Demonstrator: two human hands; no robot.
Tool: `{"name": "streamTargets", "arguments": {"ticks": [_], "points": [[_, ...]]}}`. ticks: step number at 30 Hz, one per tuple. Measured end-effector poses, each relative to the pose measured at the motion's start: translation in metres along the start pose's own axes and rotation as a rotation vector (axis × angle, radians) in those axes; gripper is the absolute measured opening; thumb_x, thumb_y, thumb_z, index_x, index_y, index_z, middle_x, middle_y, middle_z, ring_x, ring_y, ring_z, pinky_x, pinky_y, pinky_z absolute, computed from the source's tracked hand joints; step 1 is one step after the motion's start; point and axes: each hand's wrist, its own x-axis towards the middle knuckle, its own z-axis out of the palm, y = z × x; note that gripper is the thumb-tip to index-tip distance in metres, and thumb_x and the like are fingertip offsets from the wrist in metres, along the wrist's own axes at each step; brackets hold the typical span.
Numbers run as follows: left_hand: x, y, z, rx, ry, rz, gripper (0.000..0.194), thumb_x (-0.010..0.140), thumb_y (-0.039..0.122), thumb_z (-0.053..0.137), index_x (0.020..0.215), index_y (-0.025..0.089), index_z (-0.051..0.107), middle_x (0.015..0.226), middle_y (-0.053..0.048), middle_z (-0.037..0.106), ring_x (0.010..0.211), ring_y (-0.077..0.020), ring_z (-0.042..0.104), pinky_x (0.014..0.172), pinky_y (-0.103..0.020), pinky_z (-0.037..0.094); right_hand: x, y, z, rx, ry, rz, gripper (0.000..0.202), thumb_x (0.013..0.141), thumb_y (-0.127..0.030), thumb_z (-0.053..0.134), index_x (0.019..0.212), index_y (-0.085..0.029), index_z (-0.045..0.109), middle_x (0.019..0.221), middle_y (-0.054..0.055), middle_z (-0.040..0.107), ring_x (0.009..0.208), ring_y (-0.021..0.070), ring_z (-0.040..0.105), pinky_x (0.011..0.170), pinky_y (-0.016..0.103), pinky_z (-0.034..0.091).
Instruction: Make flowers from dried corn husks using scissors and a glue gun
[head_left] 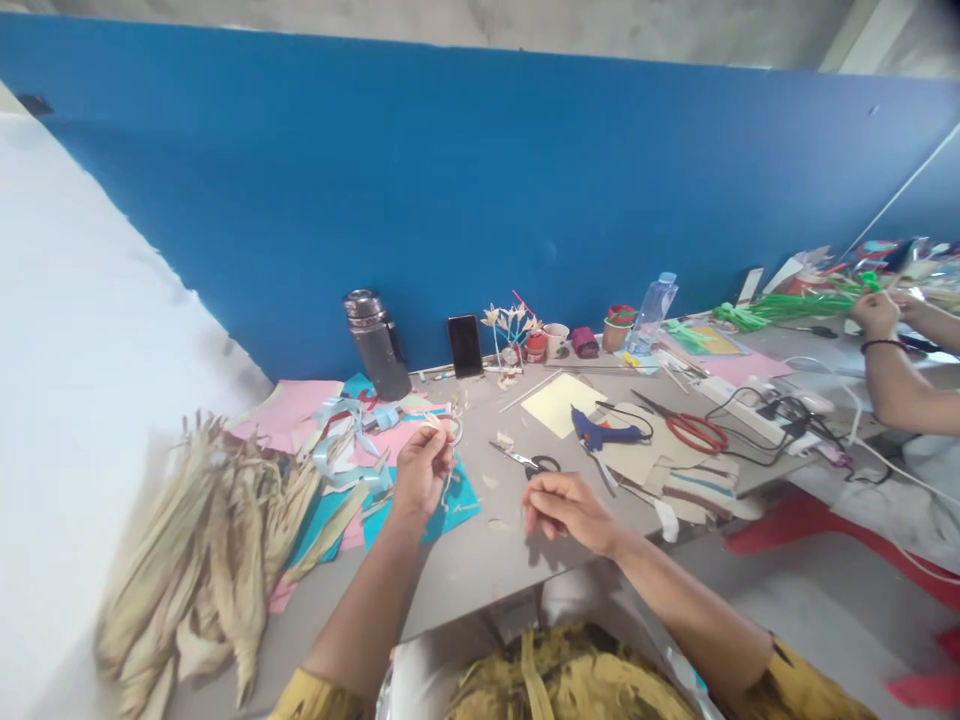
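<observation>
My left hand (422, 475) is closed in a pinch on a small pale husk piece (433, 421), held over the blue and pink sheets. A whitish loop (456, 431) shows beside its fingertips, and a thin pale strand (448, 488) hangs below them. To the right, my right hand (564, 508) hovers over the table's front part with its fingers curled together. Whatever may be between those fingertips is too small or blurred to make out. Small scissors (536, 464) with dark handles lie just beyond my right hand.
Dried corn husks (217, 540) are heaped at left. A thermos (375, 345), a phone (466, 345) and husk flowers (512, 325) stand by the blue wall. A blue glue gun (604, 430), red-handled scissors (694, 432) and a power strip (750, 408) lie right. Another person's hands (877, 312) hold green stems.
</observation>
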Motion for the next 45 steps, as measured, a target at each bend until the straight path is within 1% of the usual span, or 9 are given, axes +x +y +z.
{"name": "streamTargets", "arguments": {"ticks": [8,15,21,26,28,31,34,39,45], "points": [[0.006,0.003,-0.004,0.011,0.047,0.017,0.036,0.059,0.032,0.088,0.071,0.017,0.058,0.07,0.002,0.063,0.049,-0.0054,0.048,0.049,-0.02,0.039,-0.056,-0.003,-0.031,-0.199,0.199,-0.039,0.02,0.081,-0.038,0.073,0.079,-0.018,0.075,0.072,0.008,0.075,0.05,0.0116,0.052,0.046,0.025,0.035],[0.005,0.001,-0.003,0.018,0.049,0.001,0.033,0.062,0.031,0.086,0.072,0.017,0.058,0.071,0.002,0.064,0.049,-0.0053,0.048,0.049,-0.02,0.039,-0.057,-0.02,-0.035,-0.065,0.256,0.019,0.022,0.078,-0.037,0.073,0.067,-0.019,0.068,0.06,0.005,0.066,0.048,0.0117,0.044,0.047,0.027,0.029],[0.003,-0.003,-0.003,0.059,0.073,-0.071,0.035,0.061,0.033,0.087,0.071,0.017,0.057,0.068,0.002,0.062,0.047,-0.005,0.047,0.047,-0.019,0.037,-0.028,-0.026,-0.016,-0.025,0.232,-0.065,0.044,0.092,-0.046,0.054,0.055,-0.022,0.05,0.046,0.0,0.046,0.047,0.013,0.038,0.049,0.029,0.027],[0.002,-0.006,-0.002,0.092,0.057,-0.1,0.034,0.062,0.033,0.085,0.071,0.016,0.057,0.067,0.001,0.062,0.047,-0.0051,0.047,0.047,-0.019,0.036,0.009,-0.04,-0.031,-0.639,0.026,0.005,0.024,0.093,-0.026,0.05,0.082,-0.021,0.07,0.073,0.002,0.07,0.063,0.0161,0.06,0.062,0.027,0.041],[0.002,-0.006,-0.002,0.101,0.05,-0.104,0.034,0.062,0.033,0.084,0.071,0.016,0.057,0.067,0.001,0.062,0.047,-0.005,0.047,0.046,-0.019,0.034,0.036,-0.052,-0.041,-0.929,0.073,-0.014,0.027,0.089,-0.017,0.048,0.078,-0.02,0.072,0.083,0.003,0.074,0.073,0.0163,0.064,0.068,0.026,0.042],[0.001,-0.004,-0.001,0.104,0.043,-0.113,0.034,0.061,0.032,0.084,0.072,0.016,0.057,0.068,0.001,0.063,0.047,-0.0054,0.048,0.045,-0.018,0.034,0.084,-0.067,-0.047,-1.265,-0.031,-0.012,0.027,0.09,-0.02,0.052,0.102,-0.024,0.076,0.095,0.001,0.078,0.092,0.0193,0.068,0.075,0.026,0.043],[0.002,-0.004,0.0,0.103,0.052,-0.122,0.034,0.059,0.032,0.083,0.074,0.016,0.057,0.067,0.001,0.064,0.046,-0.0057,0.048,0.044,-0.018,0.034,0.126,-0.066,-0.042,-1.525,-0.09,0.026,0.028,0.096,-0.028,0.048,0.106,-0.029,0.075,0.107,0.001,0.077,0.103,0.021,0.069,0.076,0.026,0.045],[0.002,-0.006,-0.001,0.104,0.075,-0.116,0.034,0.058,0.032,0.083,0.072,0.016,0.056,0.066,0.001,0.064,0.044,-0.0056,0.047,0.043,-0.019,0.033,0.158,-0.044,-0.035,-1.627,-0.112,0.065,0.028,0.09,-0.022,0.054,0.112,-0.022,0.072,0.112,0.012,0.076,0.097,0.0265,0.071,0.074,0.03,0.045],[0.001,-0.007,0.001,0.083,0.051,-0.115,0.033,0.059,0.032,0.083,0.072,0.015,0.058,0.067,0.0,0.065,0.046,-0.0052,0.047,0.045,-0.018,0.034,0.164,-0.039,-0.038,-1.658,-0.162,0.046,0.027,0.091,-0.024,0.054,0.107,-0.028,0.075,0.116,0.006,0.075,0.106,0.0254,0.068,0.076,0.029,0.045]]}}
